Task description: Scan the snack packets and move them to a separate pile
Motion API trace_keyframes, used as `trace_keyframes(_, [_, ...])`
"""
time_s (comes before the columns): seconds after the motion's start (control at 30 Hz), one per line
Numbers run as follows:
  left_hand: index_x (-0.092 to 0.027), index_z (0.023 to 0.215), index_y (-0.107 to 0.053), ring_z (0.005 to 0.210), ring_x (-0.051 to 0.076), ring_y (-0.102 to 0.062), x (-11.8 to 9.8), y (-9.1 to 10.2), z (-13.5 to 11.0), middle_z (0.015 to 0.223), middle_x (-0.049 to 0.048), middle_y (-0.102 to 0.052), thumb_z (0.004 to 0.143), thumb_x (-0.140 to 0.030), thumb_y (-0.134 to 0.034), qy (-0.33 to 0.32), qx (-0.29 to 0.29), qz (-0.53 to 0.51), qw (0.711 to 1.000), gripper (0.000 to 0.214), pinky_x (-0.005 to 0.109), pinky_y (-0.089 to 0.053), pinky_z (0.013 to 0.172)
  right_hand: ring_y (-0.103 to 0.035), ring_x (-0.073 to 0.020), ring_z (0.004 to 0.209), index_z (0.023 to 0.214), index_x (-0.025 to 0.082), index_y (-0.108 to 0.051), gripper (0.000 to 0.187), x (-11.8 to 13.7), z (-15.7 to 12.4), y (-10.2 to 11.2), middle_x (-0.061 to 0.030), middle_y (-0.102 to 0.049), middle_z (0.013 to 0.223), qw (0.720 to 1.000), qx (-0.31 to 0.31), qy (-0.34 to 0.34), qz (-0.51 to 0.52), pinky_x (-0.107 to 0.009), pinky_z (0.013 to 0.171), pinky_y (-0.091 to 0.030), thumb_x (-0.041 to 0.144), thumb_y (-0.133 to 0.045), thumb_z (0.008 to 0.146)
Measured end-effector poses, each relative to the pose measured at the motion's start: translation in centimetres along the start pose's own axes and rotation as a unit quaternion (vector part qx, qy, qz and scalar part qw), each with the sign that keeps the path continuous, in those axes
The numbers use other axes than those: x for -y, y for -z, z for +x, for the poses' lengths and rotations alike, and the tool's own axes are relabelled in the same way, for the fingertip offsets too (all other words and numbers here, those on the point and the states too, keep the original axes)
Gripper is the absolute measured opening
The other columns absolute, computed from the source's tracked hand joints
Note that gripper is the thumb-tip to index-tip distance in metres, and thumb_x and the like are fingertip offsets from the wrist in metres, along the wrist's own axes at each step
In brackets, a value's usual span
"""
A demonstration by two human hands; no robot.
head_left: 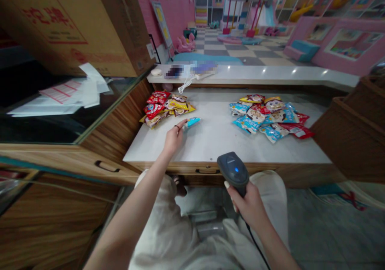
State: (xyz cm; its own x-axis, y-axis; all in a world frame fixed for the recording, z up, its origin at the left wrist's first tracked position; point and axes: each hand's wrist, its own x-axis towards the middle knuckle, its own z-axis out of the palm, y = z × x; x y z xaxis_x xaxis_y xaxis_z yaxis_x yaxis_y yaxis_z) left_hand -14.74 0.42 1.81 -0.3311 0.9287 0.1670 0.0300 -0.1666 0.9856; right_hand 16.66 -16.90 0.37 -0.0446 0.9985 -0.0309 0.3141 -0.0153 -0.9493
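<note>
My left hand point(175, 137) grips the near end of a small blue snack bag point(192, 122) over the white desk point(210, 141). In my right hand point(248, 204) is a dark barcode scanner point(233, 169), its blue light lit and its cable running down past my wrist. Just beyond my left hand lies a pile of red and yellow snack bags point(167, 106). A larger heap of blue, red and yellow snack bags point(261, 117) sits on the right side of the desk.
A large cardboard box point(87, 25) and loose papers point(69, 95) rest on the glass-topped counter at left. Along the desk's back runs a raised white ledge point(246, 73) with a white cable point(186, 84). A brown woven basket point(345, 137) stands at right.
</note>
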Motion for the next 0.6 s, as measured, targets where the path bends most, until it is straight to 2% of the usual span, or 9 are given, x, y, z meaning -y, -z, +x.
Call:
trace_keyframes(0.1, [-0.022, 0.113, -0.085, 0.144, 0.034, -0.066, -0.9, -0.3, -1.4, 0.126, 0.0091, -0.085, 0.083, -0.021, -0.085, 0.023, -0.009, -0.035, 0.999, 0.029, 0.043, -0.051, 0.124, -0.055, -0.0207, 0.036, 0.091, 0.023, -0.075, 0.037, 0.2, 0.1, -0.3, 0.004, -0.056, 0.043, 1.0, 0.007, 0.008, -0.004, -0.028, 0.038, -0.041, 0.06, -0.072, 0.097])
trace_keyframes(0.17, [-0.021, 0.122, -0.083, 0.13, 0.03, -0.074, -0.8, -0.5, -1.9, 0.123, 0.0083, -0.086, 0.087, -0.03, -0.085, 0.058, 0.01, -0.075, 0.995, 0.036, 0.04, -0.058, 0.114, -0.054, -0.02, 0.035, 0.089, 0.024, -0.074, 0.035, 0.3, 0.1, -0.5, 0.0045, -0.055, 0.043, 1.0, 0.005, 0.016, -0.006, -0.027, 0.038, -0.041, 0.058, -0.073, 0.097])
trace_keyframes(0.27, [-0.02, 0.131, -0.08, 0.102, 0.023, -0.081, 0.1, -0.9, -2.3, 0.118, 0.0085, -0.086, 0.086, -0.04, -0.089, 0.125, 0.044, -0.164, 0.978, 0.05, 0.035, -0.066, 0.096, -0.054, -0.0197, 0.035, 0.088, 0.024, -0.073, 0.032, 0.5, 0.2, -0.7, 0.0049, -0.055, 0.043, 1.0, 0.0, 0.023, -0.007, -0.027, 0.038, -0.041, 0.055, -0.072, 0.097])
trace_keyframes(0.33, [-0.019, 0.133, -0.079, 0.093, 0.02, -0.081, 1.1, -1.2, -2.6, 0.117, 0.0093, -0.087, 0.083, -0.041, -0.093, 0.15, 0.059, -0.2, 0.966, 0.056, 0.032, -0.067, 0.088, -0.055, -0.0196, 0.035, 0.088, 0.024, -0.073, 0.031, 0.8, 0.3, -0.8, 0.0045, -0.056, 0.044, 1.0, -0.001, 0.026, -0.006, -0.026, 0.038, -0.041, 0.054, -0.072, 0.096])
trace_keyframes(0.47, [-0.017, 0.136, -0.078, 0.097, 0.023, -0.081, 2.6, -2.0, -3.2, 0.118, 0.0114, -0.086, 0.078, -0.048, -0.097, 0.151, 0.072, -0.198, 0.966, 0.069, 0.032, -0.066, 0.085, -0.054, -0.0195, 0.034, 0.089, 0.024, -0.071, 0.029, 1.9, 0.4, -1.0, 0.0047, -0.056, 0.044, 1.0, 0.014, 0.023, -0.001, -0.027, 0.038, -0.04, 0.052, -0.071, 0.093])
trace_keyframes(0.6, [-0.015, 0.139, -0.075, 0.101, 0.026, -0.08, 2.8, -2.6, -3.5, 0.114, 0.0113, -0.086, 0.071, -0.058, -0.101, 0.127, 0.084, -0.157, 0.976, 0.085, 0.032, -0.063, 0.087, -0.056, -0.0213, 0.035, 0.092, 0.024, -0.07, 0.027, 2.8, 0.8, -1.6, 0.0054, -0.055, 0.044, 0.999, 0.034, 0.021, -0.007, -0.028, 0.04, -0.043, 0.051, -0.07, 0.092])
